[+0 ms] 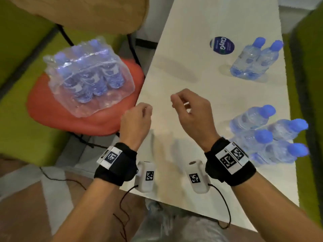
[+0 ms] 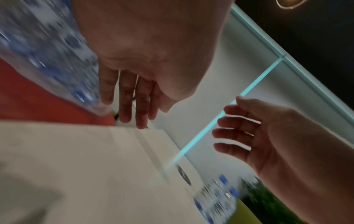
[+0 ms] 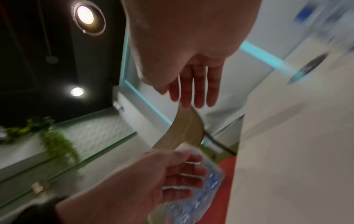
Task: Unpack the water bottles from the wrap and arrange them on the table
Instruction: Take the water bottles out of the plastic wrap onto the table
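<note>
A clear plastic wrap with several blue-capped water bottles (image 1: 89, 75) sits on a red chair seat (image 1: 52, 110) left of the white table (image 1: 192, 70). Two loose bottles (image 1: 257, 60) stand at the table's far right, and several more (image 1: 267, 135) are grouped at the near right. My left hand (image 1: 139, 114) hovers at the table's left edge, just right of the pack. My right hand (image 1: 181, 103) hovers over the table beside it. Both hands are empty with relaxed fingers. In the left wrist view the left fingers (image 2: 130, 97) hang loose next to the blurred pack (image 2: 47, 53).
A round dark-blue sticker (image 1: 222, 45) lies on the table toward the far side. The chair's wooden backrest (image 1: 87, 13) rises behind the pack. Green carpet surrounds the chair and the table's right side. Black cables trail off the near table edge (image 1: 225, 210).
</note>
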